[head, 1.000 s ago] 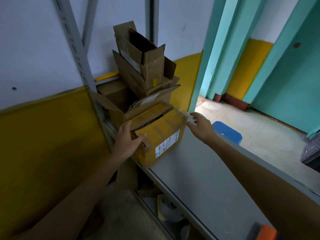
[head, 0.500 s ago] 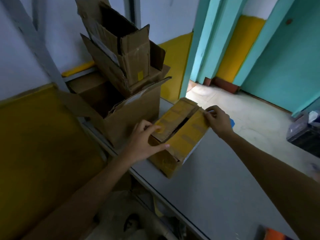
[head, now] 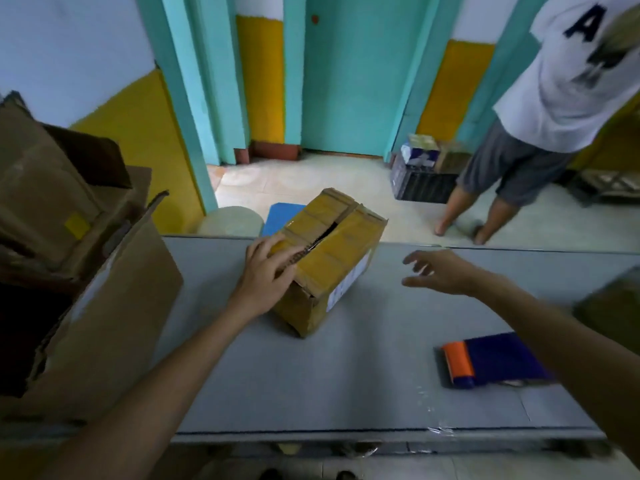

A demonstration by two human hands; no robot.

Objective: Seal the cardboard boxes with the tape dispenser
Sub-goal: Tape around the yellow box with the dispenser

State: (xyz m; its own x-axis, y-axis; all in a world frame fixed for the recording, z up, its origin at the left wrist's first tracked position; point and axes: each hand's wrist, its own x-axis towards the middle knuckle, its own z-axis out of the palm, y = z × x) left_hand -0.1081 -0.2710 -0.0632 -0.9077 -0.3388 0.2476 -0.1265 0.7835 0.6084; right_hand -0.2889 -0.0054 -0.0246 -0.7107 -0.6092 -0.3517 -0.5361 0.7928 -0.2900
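Head view: small box (head: 329,258) on the counter (head: 346,375), near its far edge, midway along
Left hand (head: 266,271): fingers laid on the near flap, pressing it down
Right hand (head: 440,271): fingers spread, holding nothing, in the air right of the box
Tape dispenser (head: 491,358): toward the counter's near right corner, untouched
Handling: box probably light, stiff at corners, flaps springy, seam gaping; hold flaps down beside the seam

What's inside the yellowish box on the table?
Only a dark slit shows between the box flaps; the flaps cover the contents. The left hand rests on its top.
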